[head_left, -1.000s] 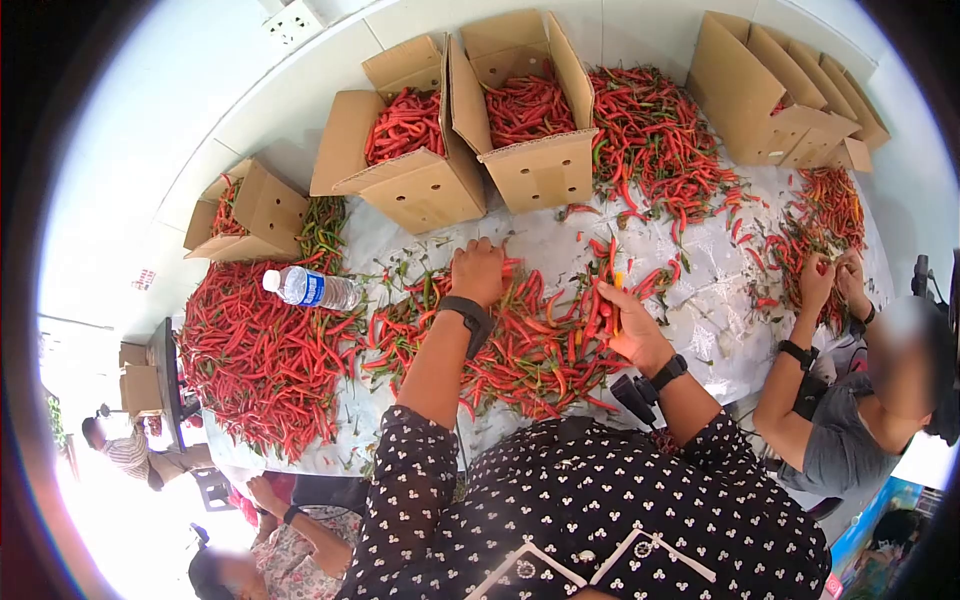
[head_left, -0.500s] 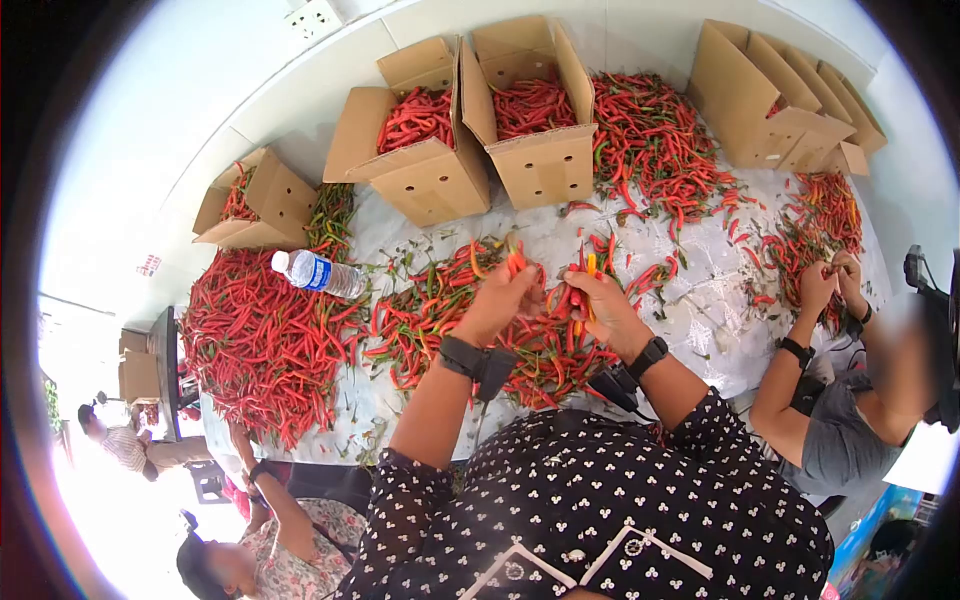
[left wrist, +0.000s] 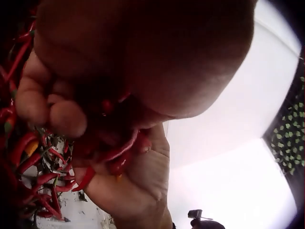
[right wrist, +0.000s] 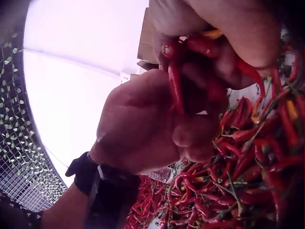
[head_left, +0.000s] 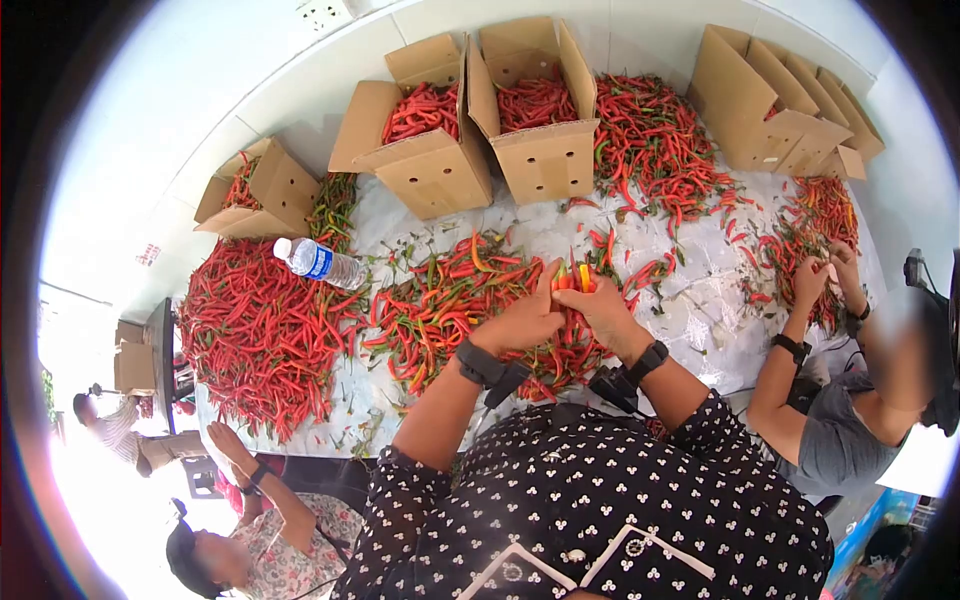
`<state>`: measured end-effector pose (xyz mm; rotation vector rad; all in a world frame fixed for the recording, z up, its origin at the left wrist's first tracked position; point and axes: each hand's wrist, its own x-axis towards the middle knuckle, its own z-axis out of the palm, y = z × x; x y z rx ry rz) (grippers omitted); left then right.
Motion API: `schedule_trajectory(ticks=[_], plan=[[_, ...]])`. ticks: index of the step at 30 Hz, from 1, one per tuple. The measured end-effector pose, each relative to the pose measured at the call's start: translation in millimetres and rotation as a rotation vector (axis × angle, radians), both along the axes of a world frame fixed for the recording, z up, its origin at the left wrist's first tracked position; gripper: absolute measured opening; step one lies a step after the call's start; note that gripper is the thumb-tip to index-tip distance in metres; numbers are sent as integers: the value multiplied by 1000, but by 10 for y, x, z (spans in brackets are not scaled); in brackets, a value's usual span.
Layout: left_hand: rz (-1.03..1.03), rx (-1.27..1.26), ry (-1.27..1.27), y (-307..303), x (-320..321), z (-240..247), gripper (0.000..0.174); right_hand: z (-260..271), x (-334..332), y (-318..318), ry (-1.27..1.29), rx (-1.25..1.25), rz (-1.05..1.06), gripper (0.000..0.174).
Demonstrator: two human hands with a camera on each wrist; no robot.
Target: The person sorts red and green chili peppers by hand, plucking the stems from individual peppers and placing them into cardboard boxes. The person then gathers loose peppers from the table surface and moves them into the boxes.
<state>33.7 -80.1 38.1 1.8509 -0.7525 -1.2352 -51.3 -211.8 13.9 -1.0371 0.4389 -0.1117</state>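
Both hands meet over the middle pile of chili peppers (head_left: 440, 300) in the head view. My right hand (head_left: 608, 315) grips a bunch of red and yellow-orange chili peppers (head_left: 585, 280), their tips standing up past the thumb. Against the bunch, my left hand (head_left: 525, 325) curls its fingers, with the index finger extended along it. The right wrist view shows a red chili (right wrist: 175, 86) between the two hands. In the left wrist view, more red peppers (left wrist: 121, 160) lie in the right palm; the left hand's fingers are bent beside them and its palm side is dark.
A bigger chili heap (head_left: 270, 340) with a water bottle (head_left: 320, 263) on it lies left. Cardboard boxes of chilies (head_left: 435, 175) stand along the wall, with another heap (head_left: 655, 140) beside them. One person (head_left: 850, 400) works at right, another (head_left: 265, 540) sits at lower left.
My left hand went from the pile, lifted chili peppers, and moved right to join the right hand. The right hand kept its bunch and shifted slightly left. The lower-left person's hands moved.
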Motion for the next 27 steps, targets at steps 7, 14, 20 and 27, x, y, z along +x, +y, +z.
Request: schedule_trajectory(ticks=[7,14,20,27], plan=[[276,-386,-393,0,43,-24,31,-42,-30,-61,12,-325,1,19],[324,-350,-193,50,-4,107,13,13,-71,-87,25,-394,133,19],[449,-334,382,117,62,-75,9,35,-119,-114,-8,-584,226,20],[454,-460,430,184,48,132,8,188,-148,-103,-3,-682,254,19]])
